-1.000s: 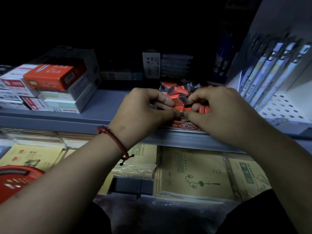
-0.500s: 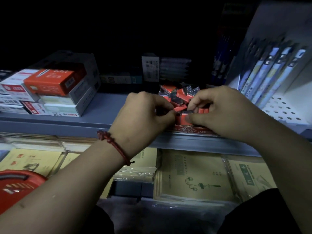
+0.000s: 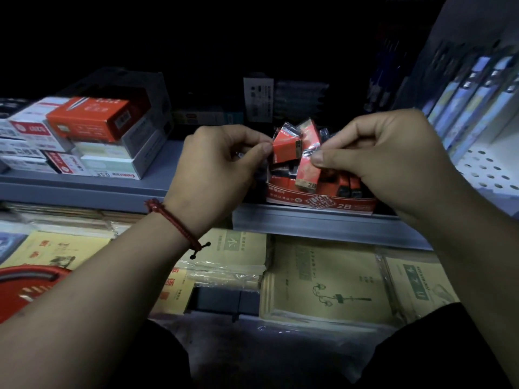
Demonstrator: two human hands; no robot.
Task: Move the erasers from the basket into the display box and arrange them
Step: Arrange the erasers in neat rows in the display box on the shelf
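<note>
We hold a wrapped red eraser in each grip, both just above the display box (image 3: 320, 203), which sits at the front edge of the shelf (image 3: 309, 224). Our left grip (image 3: 219, 169) pinches the left eraser (image 3: 286, 150) by its near side between thumb and forefinger, the other fingers curled under. Our right grip (image 3: 384, 164) pinches the right eraser (image 3: 307, 171) the same way, at the crinkled wrapper partway up its length.

What matters is how these two lie against the box. The right eraser stands nearly upright, leaning a little to the left, and its lower end dips to the box's front wall. The left eraser sits higher, its broad face turned toward us, touching the right one's upper half. The box lies directly below both pinches and runs off to our right. There the packed erasers (image 3: 346, 184) stand on end in a row behind the front wall, while those further back lie in a dim jumble we cannot sort out.

We judge the right grip to be the nearer one: its eraser needs only a short drop and a slight straightening to join the row. The left eraser has to come down and turn onto its end first. The red basket (image 3: 16, 276) is well apart, low on our left beyond the forearm.
</note>
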